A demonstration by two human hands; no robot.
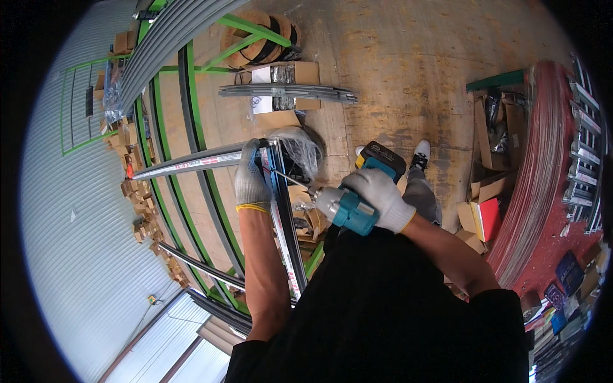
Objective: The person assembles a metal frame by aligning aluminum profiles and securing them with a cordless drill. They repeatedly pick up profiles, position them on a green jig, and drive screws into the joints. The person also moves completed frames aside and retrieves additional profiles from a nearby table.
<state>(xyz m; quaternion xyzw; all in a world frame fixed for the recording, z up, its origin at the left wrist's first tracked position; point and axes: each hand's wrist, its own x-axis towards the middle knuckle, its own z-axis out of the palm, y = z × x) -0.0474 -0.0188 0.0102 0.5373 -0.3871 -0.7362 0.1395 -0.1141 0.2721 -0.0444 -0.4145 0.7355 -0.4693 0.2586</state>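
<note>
My right hand [380, 196], in a grey-white work glove, grips a teal cordless power driver [355, 216] with a black and yellow battery. Its long thin bit [290, 179] points left, with its tip at the upright bar near the corner of a metal frame [281, 223]. My left hand [251, 177], gloved with a yellow cuff, is wrapped around that corner, where a long horizontal bar [191, 162] meets the upright one. Both bars carry printed film strips. The thing right at the bit's tip is too small to make out.
The frame lies across a green rack [199, 134] with dark padded rails. Behind it are a bundle of grey profiles [306, 92], a cable spool [255, 38] and clear plastic wrap [300, 150]. On the right stand cardboard boxes [498, 137] and a red-covered bench [533, 166].
</note>
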